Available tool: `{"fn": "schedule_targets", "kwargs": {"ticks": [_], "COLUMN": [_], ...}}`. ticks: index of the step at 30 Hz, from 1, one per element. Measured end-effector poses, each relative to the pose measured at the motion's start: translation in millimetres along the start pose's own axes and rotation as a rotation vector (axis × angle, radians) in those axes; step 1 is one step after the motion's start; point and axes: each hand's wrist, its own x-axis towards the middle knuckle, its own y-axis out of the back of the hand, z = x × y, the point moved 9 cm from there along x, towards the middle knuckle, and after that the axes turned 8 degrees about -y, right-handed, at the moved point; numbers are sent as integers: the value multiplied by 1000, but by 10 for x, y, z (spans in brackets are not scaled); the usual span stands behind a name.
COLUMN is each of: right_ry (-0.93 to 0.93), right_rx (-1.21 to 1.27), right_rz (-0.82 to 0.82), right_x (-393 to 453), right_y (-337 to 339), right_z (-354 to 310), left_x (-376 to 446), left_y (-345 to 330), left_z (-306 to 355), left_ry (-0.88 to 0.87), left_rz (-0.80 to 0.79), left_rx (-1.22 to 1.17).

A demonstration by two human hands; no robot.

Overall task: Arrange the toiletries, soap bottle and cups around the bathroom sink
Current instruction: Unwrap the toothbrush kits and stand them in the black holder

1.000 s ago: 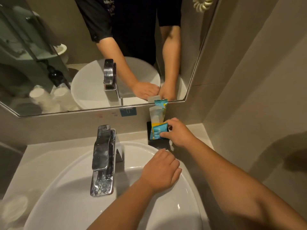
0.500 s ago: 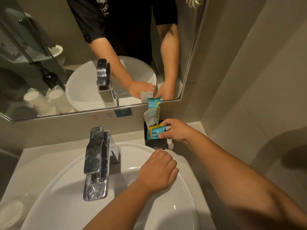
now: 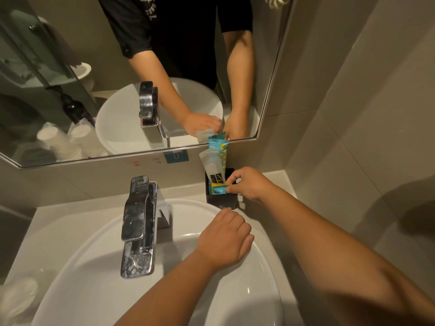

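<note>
A tiled bathroom corner in grey-beige, with a wide mirror (image 3: 141, 78) fixed to the back wall above a pale desk (image 3: 58, 222) that carries the basin. The mirror reflects a person in a dark short-sleeved top, both forearms, the tap, two white paper cups (image 3: 68, 140) and a dark soap bottle (image 3: 73, 107) standing behind them on the left side. The white oval sink (image 3: 77, 278) fills the lower left of the view, and a chrome faucet (image 3: 138, 222), spotted with water marks, stands at its back rim with the spout reaching toward the camera.

Behind the sink's right rim, near the wall, sits a small black holder (image 3: 222, 200), square and open at the top. Three toiletry packets stand in it: a tall blue and yellow sachet (image 3: 220, 149) leaning against the wall under the mirror's edge, a white sachet (image 3: 211, 164) with a dark label in front of it, and a short blue and yellow packet (image 3: 219, 188) low at the holder's front.

The right hand (image 3: 249, 184) reaches over the holder from the right, thumb and forefinger pinching the short packet at its right edge. The left hand (image 3: 226, 238) rests knuckles-up on the sink's rim just in front of the holder, fingers curled under into a loose fist; whether it holds anything cannot be told.
</note>
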Motion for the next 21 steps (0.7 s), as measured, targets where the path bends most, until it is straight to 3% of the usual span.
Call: {"fn": "schedule_targets", "kwargs": {"ticks": [21], "right_ry": [-6], "right_rx": [142], "right_rz": [52], "right_x": [-102], "right_y": [144], "right_z": [114], "left_x": [-8], "left_y": [-19], "left_z": [-5], "left_ry": [8], "left_rz": [3], "left_rx": [-2]}}
